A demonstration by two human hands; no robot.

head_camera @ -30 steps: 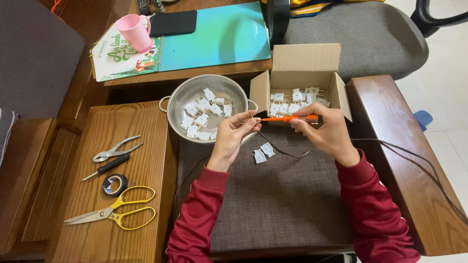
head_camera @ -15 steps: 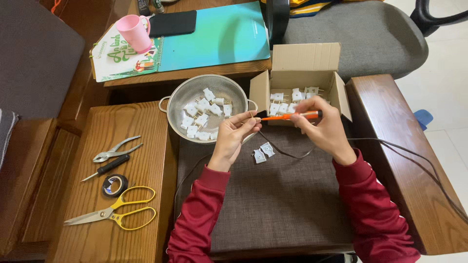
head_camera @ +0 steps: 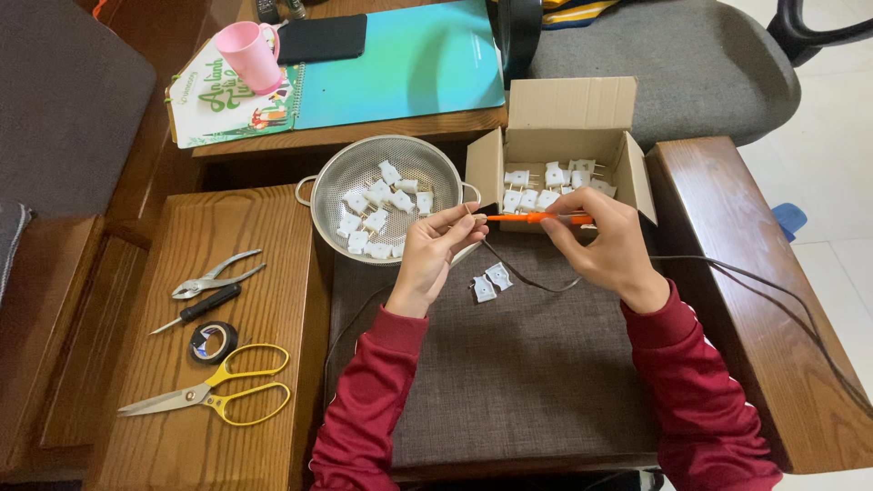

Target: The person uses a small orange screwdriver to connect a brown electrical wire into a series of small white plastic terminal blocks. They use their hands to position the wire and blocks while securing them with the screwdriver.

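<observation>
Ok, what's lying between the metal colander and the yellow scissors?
In the head view, pliers, a small black-handled screwdriver and a roll of black tape lie on the wooden surface between the colander and the scissors.

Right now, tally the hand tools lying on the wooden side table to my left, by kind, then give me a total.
Pliers: 1
Black-handled screwdriver: 1
Roll of black tape: 1
Yellow-handled scissors: 1
Total: 4

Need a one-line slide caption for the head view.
Right hand holds orange tool against black wire end pinched by left hand, above two white plugs.
</observation>
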